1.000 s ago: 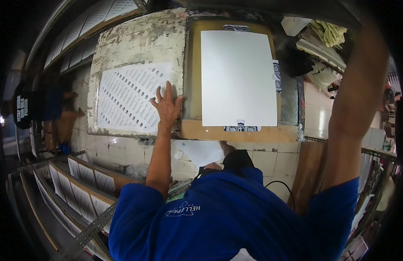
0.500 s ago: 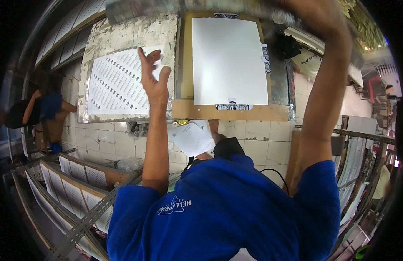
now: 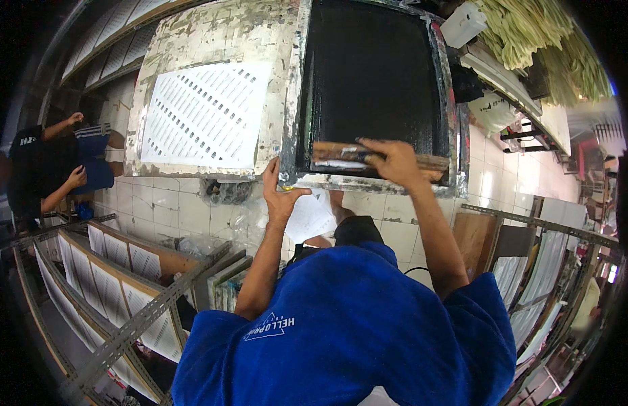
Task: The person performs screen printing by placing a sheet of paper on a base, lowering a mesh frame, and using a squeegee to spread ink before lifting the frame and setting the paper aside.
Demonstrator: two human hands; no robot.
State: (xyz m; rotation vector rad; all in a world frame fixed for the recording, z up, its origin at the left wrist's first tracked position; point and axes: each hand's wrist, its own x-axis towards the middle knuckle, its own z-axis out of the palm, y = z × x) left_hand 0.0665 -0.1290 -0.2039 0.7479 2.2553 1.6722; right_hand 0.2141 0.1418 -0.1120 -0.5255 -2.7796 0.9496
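Note:
A printing screen (image 3: 375, 74) covered in black ink lies in a worn frame on the bench in front of me. My right hand (image 3: 395, 162) is closed round a wooden-handled squeegee (image 3: 337, 154), which lies crosswise on the screen near its front edge. At the frame's near left corner is my left hand (image 3: 280, 196), touching it, with fingers stretched up along the side and thumb spread apart. Left of the screen, a white sheet (image 3: 205, 118) with rows of small dark prints lies on a stained board (image 3: 192, 40).
Drying racks (image 3: 117, 284) with printed sheets stand at the lower left. A person (image 3: 56, 162) sits at the far left. A white container (image 3: 463, 26) and pale fibre bundles (image 3: 530, 30) are at the upper right. A metal rail (image 3: 544, 222) runs along the right.
The screen has come down over the blank white sheet, hiding it. My right hand has come down and nearer, onto the squeegee. My left hand has moved from the printed sheet to the frame's corner.

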